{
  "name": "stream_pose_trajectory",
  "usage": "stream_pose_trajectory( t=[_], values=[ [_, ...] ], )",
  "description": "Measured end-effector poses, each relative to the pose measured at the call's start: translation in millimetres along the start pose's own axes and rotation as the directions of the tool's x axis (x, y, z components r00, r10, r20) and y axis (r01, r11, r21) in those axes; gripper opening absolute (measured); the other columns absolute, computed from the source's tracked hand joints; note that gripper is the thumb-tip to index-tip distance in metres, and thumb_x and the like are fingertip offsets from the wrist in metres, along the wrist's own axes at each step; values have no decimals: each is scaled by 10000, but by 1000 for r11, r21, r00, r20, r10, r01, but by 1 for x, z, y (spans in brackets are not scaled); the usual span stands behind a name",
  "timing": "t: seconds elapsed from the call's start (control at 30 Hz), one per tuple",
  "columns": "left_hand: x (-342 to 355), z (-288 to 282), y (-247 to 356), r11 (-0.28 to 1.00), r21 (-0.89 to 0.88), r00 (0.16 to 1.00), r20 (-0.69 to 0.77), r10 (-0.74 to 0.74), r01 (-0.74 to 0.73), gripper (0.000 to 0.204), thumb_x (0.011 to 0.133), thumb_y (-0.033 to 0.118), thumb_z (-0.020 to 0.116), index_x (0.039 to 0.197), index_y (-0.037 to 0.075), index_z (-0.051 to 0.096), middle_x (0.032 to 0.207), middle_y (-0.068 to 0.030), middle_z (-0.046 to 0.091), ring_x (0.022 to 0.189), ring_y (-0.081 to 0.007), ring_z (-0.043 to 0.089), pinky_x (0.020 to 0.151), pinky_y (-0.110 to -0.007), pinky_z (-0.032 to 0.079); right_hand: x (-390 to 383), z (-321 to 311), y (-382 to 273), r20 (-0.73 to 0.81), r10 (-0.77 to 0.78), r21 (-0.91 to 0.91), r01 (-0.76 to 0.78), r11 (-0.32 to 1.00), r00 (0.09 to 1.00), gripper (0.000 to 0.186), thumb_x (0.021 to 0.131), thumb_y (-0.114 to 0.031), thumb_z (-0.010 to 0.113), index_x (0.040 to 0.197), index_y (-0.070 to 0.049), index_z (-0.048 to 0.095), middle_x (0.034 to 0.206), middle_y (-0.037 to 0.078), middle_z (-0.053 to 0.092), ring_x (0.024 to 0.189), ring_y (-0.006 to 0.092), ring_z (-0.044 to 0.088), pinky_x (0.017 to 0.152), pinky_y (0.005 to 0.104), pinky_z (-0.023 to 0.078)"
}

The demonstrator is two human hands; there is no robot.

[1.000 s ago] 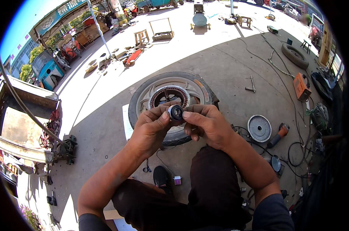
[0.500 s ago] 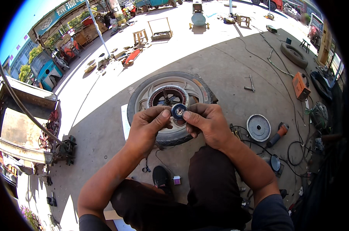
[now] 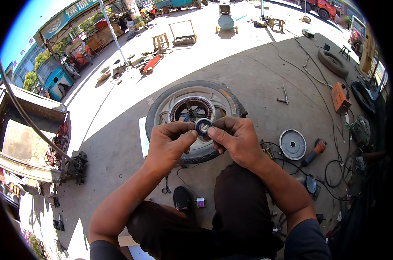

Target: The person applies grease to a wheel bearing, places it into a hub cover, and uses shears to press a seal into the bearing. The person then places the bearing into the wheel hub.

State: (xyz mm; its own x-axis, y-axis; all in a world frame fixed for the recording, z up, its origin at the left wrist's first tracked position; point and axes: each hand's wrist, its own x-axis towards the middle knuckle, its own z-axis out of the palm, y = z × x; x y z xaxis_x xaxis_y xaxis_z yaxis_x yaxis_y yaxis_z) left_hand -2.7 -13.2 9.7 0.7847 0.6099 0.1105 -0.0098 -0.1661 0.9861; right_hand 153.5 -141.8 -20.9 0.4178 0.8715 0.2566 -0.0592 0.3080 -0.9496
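Observation:
A small round bearing (image 3: pixel 203 127), with a dark seal ring and a bright metal centre, is held up between my two hands. My left hand (image 3: pixel 172 141) pinches its left edge between thumb and fingers. On the opposite edge, my right hand (image 3: pixel 233 135) grips it with thumb and curled fingers. Behind and below the bearing lies a wheel with a tyre (image 3: pixel 155 108) on the ground. Copper windings (image 3: pixel 174 113) ring its open hub, and a dark axle (image 3: pixel 190 110) stands up in the middle. My hands hide the wheel's near part.
To the right lie a round metal cover (image 3: pixel 292 144), an angle grinder (image 3: pixel 314 152), tangled cables and an orange machine (image 3: pixel 340 98). A T-shaped tool (image 3: pixel 284 95) rests beyond them. A small purple box (image 3: pixel 200 202) sits near my shoe (image 3: pixel 182 198). A metal cart (image 3: pixel 29 134) stands left.
The bearing stays between both hands, its face turned slightly. My left thumb has shifted a little along its edge. The whole view has moved slightly.

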Motion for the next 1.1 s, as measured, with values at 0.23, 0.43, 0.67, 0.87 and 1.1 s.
stream_pose_trajectory(
  t=[0.23, 0.43, 0.67, 0.87, 1.1],
  values=[
    [0, -1, 3, 998, 50, 1000, 9, -26, 26, 216, 891, 89, 677, 1017, -85, 700, 812, -60, 659, 636, -84, 560, 555, -232, 452, 1, 2, 1, 6, -19, -38, 19, 999, 1000, 230, 932, -159, 698, 942, 71, 696, 750, 41, 665, 622, 58, 589, 510, 201, 475],
    [0, 0, 4, 997, 70, 1000, 6, -25, 24, 219, 895, 102, 673, 1002, -88, 698, 794, -49, 642, 604, -77, 548, 522, -224, 439, 2, 2, 1, 8, -30, -58, 30, 998, 1000, 225, 926, -156, 708, 942, 68, 702, 736, 38, 663, 616, 58, 589, 507, 202, 473],
    [1, 0, 1, 997, 66, 1000, -4, -24, 25, 227, 894, 119, 679, 988, -87, 700, 783, -39, 633, 588, -78, 552, 504, -226, 452, 1, 3, -1, 22, 10, -48, -8, 999, 1000, 216, 932, -140, 697, 965, 74, 699, 749, 43, 662, 625, 58, 589, 519, 201, 475],
    [1, 1, 3, 996, 80, 999, -17, -47, 48, 220, 896, 122, 678, 980, -80, 701, 790, -42, 641, 588, -76, 556, 501, -228, 456, 0, 1, 0, 32, 57, -10, -56, 998, 998, 196, 919, -86, 651, 983, 96, 685, 796, 71, 678, 644, 70, 614, 526, 207, 490],
    [0, 5, 1, 991, 135, 999, -34, -9, 14, 200, 896, 118, 657, 966, -64, 702, 712, -9, 633, 556, -32, 498, 492, -220, 402, 0, 0, -1, 21, 70, -80, -68, 994, 997, 209, 905, -91, 629, 966, 103, 678, 813, 91, 686, 672, 87, 645, 531, 220, 511]
  ],
)
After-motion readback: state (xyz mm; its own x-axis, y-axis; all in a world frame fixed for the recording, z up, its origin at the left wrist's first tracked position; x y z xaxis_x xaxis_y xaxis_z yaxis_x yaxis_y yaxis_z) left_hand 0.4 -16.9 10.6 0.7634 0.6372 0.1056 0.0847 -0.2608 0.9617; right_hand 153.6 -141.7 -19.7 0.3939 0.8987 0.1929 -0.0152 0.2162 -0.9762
